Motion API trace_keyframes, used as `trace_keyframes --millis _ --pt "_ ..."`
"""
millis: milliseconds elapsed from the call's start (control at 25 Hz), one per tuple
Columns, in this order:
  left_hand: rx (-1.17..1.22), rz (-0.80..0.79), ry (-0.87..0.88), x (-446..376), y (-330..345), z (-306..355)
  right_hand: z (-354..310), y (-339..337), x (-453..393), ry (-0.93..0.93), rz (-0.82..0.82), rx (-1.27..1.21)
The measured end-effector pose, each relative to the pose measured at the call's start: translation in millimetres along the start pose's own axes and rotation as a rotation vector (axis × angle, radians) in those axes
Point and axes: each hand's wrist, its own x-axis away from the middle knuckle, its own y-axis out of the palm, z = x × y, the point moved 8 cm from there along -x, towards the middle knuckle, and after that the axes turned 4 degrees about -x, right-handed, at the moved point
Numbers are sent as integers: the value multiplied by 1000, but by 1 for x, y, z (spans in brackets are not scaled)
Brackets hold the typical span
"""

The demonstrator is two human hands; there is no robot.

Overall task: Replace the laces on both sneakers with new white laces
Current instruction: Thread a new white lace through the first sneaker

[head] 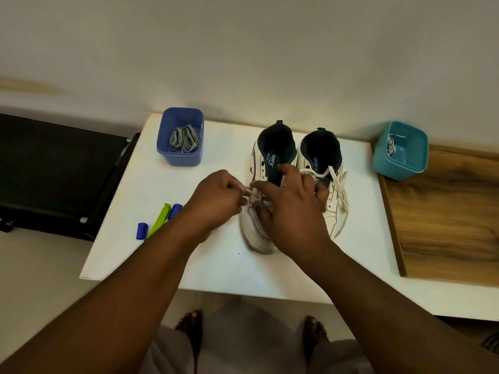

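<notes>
**Smooth plastic, worn leather-look uppers, grained wood**

The white table has a smooth, matt painted-looking top. The two sneakers show white leather-like uppers, scuffed and dull at the toe, with dark cloth linings. The white lace looks like flat woven cloth. The blue tub and the teal tub are smooth plastic with a faint sheen; grey laces inside the blue one look woven. The board at the right shows brown wood grain.
</notes>
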Motion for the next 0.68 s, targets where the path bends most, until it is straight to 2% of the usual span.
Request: trace_keyframes --millis 120,160,200,240,280,320,360,400,440,560,600,680 --pt "938 171 -181 0 -9 -3 5 3 1 32 -36 -46" --pt "1140 228 -200 2 -10 -3 6 3 1 32 -35 -65" --pt "1145 301 -164 4 -18 -2 7 3 1 30 -32 -80" --pt "953 411 -76 9 -33 3 8 2 1 30 -32 -93" --pt "647 560 87 18 -54 17 8 1 1 29 -31 -99" --pt "336 707 316 32 -72 38 9 1 1 29 -29 -97" --pt "108 788 531 46 -78 58 9 0 0 28 -26 -92" --pt "-48 765 650 50 -75 68 9 0 0 25 -29 -90" --pt "-208 663 671 44 -65 68 9 0 -1 24 -41 -97" --pt "-772 154 416 9 -2 23 8 2 0 6 -54 -116" --pt "-813 57 371 4 10 11 7 2 0 -6 -54 -115" --pt "-770 79 365 0 5 13 9 2 1 -13 -62 -108"
